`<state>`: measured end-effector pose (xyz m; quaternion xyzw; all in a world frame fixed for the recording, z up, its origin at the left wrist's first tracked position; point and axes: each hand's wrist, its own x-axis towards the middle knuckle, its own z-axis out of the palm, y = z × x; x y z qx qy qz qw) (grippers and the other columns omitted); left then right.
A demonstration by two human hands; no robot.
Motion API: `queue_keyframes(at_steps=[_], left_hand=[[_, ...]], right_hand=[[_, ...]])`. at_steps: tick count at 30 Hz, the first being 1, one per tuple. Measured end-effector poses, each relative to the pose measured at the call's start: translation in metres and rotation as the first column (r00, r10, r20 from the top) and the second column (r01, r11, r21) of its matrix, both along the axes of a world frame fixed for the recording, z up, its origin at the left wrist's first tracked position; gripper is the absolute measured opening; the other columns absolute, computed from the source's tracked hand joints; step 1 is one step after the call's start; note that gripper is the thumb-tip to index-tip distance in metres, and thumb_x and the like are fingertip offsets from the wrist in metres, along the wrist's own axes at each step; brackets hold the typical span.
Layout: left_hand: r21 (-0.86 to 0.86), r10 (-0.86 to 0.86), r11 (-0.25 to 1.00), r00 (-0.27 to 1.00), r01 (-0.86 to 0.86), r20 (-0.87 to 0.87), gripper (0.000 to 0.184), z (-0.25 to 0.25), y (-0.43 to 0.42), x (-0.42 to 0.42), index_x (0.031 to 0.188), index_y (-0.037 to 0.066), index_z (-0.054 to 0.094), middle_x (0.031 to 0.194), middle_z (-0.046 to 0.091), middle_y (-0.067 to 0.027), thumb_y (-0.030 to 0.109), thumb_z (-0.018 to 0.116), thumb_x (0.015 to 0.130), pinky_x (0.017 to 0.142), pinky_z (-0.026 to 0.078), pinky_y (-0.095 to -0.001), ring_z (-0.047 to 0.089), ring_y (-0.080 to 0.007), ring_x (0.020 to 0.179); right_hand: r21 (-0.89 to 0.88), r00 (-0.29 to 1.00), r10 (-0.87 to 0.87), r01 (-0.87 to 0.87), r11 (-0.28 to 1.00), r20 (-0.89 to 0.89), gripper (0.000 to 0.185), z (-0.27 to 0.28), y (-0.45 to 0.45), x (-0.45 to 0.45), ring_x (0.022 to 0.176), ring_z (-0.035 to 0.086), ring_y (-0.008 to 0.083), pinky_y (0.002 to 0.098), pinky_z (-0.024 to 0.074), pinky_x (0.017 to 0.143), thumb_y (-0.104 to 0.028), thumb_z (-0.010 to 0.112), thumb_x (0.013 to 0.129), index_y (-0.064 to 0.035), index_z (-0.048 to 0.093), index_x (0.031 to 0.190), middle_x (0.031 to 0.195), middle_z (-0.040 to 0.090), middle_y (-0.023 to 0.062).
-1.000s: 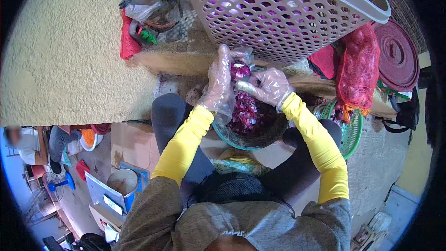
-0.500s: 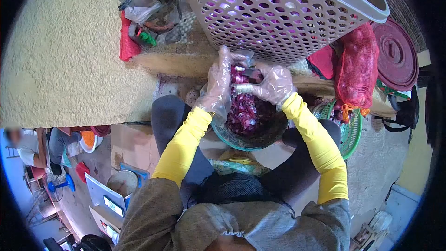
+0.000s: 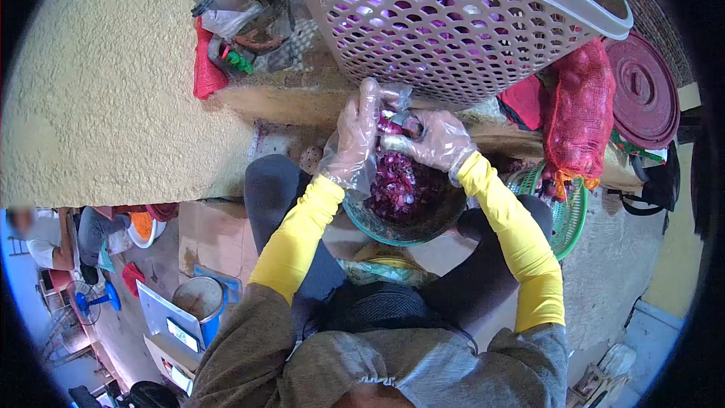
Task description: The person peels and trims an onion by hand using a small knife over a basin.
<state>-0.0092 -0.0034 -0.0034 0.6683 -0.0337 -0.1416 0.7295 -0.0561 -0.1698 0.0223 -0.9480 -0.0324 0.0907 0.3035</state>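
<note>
My left hand (image 3: 356,134), in a clear plastic glove, is closed round a red onion (image 3: 387,125) above a basin. Close against it, my right hand (image 3: 439,138), gloved the same way, grips a small knife with its blade (image 3: 401,118) at the onion; the fingers hide its handle. Below both hands, the dark round basin (image 3: 375,231) sits between my knees. Purple onion pieces or peelings (image 3: 400,187) lie heaped in it.
A large perforated plastic basket (image 3: 438,45) with purple contents stands ahead. On the right are a red mesh sack (image 3: 580,109), a maroon lid (image 3: 643,91) and a green basket (image 3: 575,219). A seated person (image 3: 49,245) and a blue fan (image 3: 94,298) are at far left.
Both hands stay together over the basin. The right hand and the knife blade have shifted slightly against the onion, with the blade now showing at a different angle.
</note>
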Motion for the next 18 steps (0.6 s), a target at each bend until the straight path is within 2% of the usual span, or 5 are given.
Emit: queue_keyframes(at_steps=[2, 6, 8, 15, 18], left_hand=[[0.121, -0.014, 0.993, 0.981, -0.01, 0.196, 0.057, 0.007, 0.003, -0.002, 0.101, 0.001, 0.069, 0.092, 0.07, -0.0107, 0.047, 0.035, 0.104, 0.08, 0.051, -0.0331, 0.064, -0.0175, 0.084], [0.137, -0.025, 0.99, 0.963, -0.013, 0.268, 0.048, 0.016, 0.004, -0.007, 0.102, 0.001, 0.067, 0.094, 0.069, -0.0109, 0.037, 0.035, 0.106, 0.079, 0.051, -0.0336, 0.064, -0.0191, 0.083], [0.189, -0.03, 0.981, 0.925, -0.046, 0.379, 0.04, 0.016, 0.004, -0.008, 0.101, 0.001, 0.064, 0.094, 0.067, -0.0112, 0.029, 0.036, 0.106, 0.078, 0.051, -0.0339, 0.063, -0.021, 0.081], [0.24, -0.06, 0.969, 0.888, -0.057, 0.456, 0.038, 0.022, 0.007, -0.012, 0.101, 0.002, 0.063, 0.096, 0.065, -0.0111, 0.028, 0.036, 0.106, 0.078, 0.051, -0.0337, 0.063, -0.0211, 0.082], [0.183, -0.034, 0.982, 0.936, -0.033, 0.351, 0.037, 0.03, 0.007, -0.014, 0.101, 0.002, 0.063, 0.096, 0.065, -0.0109, 0.027, 0.036, 0.106, 0.079, 0.051, -0.0344, 0.063, -0.0207, 0.082]], right_hand=[[0.041, 0.998, 0.008, -0.005, 0.999, -0.064, 0.07, 0.003, 0.001, 0.001, 0.084, 0.066, 0.0415, 0.0476, 0.0513, 0.076, -0.074, 0.065, 0.074, -0.0088, 0.071, 0.099, 0.087, 0.07, 0.0202], [0.105, 0.995, 0.021, -0.011, 0.994, -0.099, 0.067, 0.008, 0.002, -0.001, 0.088, 0.064, 0.045, 0.0482, 0.0499, 0.079, -0.07, 0.063, 0.078, -0.0072, 0.07, 0.099, 0.089, 0.069, 0.023], [0.118, 0.992, 0.029, -0.015, 0.993, -0.121, 0.065, 0.011, 0.003, -0.001, 0.088, 0.063, 0.0452, 0.048, 0.0495, 0.079, -0.068, 0.063, 0.08, -0.0069, 0.07, 0.1, 0.089, 0.068, 0.0233], [0.138, 0.991, 0.053, -0.036, 0.99, -0.12, 0.061, 0.005, 0.002, -0.001, 0.084, 0.062, 0.0467, 0.0484, 0.0489, 0.076, -0.064, 0.063, 0.083, -0.0049, 0.069, 0.094, 0.086, 0.067, 0.0237], [0.144, 0.992, 0.07, -0.054, 0.988, -0.105, 0.059, 0.001, 0.001, 0.0, 0.081, 0.061, 0.0465, 0.0485, 0.0489, 0.075, -0.062, 0.062, 0.084, -0.0045, 0.068, 0.092, 0.083, 0.067, 0.0234]])
